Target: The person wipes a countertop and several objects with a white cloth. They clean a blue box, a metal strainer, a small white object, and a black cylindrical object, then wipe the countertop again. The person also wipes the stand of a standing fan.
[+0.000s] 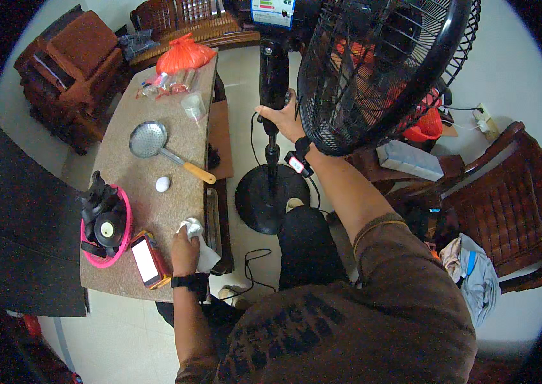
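Observation:
My left hand (186, 253) rests at the table's right edge with a crumpled white tissue or cloth (208, 257) in its grip. My right hand (286, 120) is wrapped around the black upright post (273, 81) of a pedestal fan; the fingers are partly hidden behind it. The fan's wire-caged head (376, 72) tilts over my right forearm. Its round base (256, 201) stands on the floor by my foot. Left of my left hand lies a phone with a lit white screen (145, 261), on a red and yellow object.
On the stone-topped table (175, 153) are a perforated skimmer (148, 139), a white egg-like object (162, 184), a pink-rimmed basket (128, 225), a plastic cup (194, 105) and a red plastic bag (184, 55). A black cord (249, 269) trails over the floor. A wooden chair (506, 206) stands right.

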`<state>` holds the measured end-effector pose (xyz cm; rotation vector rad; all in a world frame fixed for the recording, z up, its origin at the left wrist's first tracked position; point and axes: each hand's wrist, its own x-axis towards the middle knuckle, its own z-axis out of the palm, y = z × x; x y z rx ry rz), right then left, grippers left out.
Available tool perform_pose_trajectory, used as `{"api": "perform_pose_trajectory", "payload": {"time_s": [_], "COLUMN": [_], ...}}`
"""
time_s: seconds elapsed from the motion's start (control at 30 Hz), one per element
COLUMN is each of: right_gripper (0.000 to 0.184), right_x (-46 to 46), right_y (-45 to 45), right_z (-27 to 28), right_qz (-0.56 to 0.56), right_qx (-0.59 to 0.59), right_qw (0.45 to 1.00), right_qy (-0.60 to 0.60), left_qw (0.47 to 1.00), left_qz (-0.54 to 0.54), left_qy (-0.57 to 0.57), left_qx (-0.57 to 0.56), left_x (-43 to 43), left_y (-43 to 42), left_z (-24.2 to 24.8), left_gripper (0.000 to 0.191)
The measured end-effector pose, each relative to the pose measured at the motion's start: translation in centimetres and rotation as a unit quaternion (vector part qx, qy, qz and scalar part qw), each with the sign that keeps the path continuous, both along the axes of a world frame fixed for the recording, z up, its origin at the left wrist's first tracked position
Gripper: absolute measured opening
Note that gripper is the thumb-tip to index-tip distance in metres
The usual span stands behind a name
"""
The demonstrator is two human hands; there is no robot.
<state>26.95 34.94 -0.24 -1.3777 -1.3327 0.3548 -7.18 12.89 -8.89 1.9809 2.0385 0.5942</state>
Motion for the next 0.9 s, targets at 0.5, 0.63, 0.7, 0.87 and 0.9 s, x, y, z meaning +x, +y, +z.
{"api": "perform_pose_trajectory", "payload": {"time_s": [0.5,0.63,0.7,0.87,0.9], "right_gripper": [0.071,0.074,0.074,0.069,0.068], "right_x": [-0.1,0.1,-0.1,-0.5,-0.7], "right_y": [-0.8,-0.6,-0.5,-1.0,-1.2], "right_z": [0.7,0.5,0.5,1.0,1.2], "right_qz": [0.043,0.06,0.085,0.02,0.004], "right_qx": [0.07,0.075,0.062,0.09,0.091], "right_qw": [0.997,0.995,0.994,0.996,0.996], "right_qy": [0.007,0.02,0.04,0.019,0.003], "left_qw": [0.996,0.995,0.996,0.997,0.997], "left_qz": [0.026,0.027,0.018,-0.001,0.002], "left_qy": [-0.01,0.006,0.021,0.029,0.034], "left_qx": [-0.084,-0.098,-0.085,-0.068,-0.068], "left_x": [-2.5,-2.1,-1.9,-1.5,-1.5], "left_y": [-7.1,-6.3,-5.1,-1.0,-0.2], "left_z": [-0.4,-0.7,-1.1,-1.8,-1.9], "left_gripper": [0.039,0.037,0.038,0.033,0.031]}}
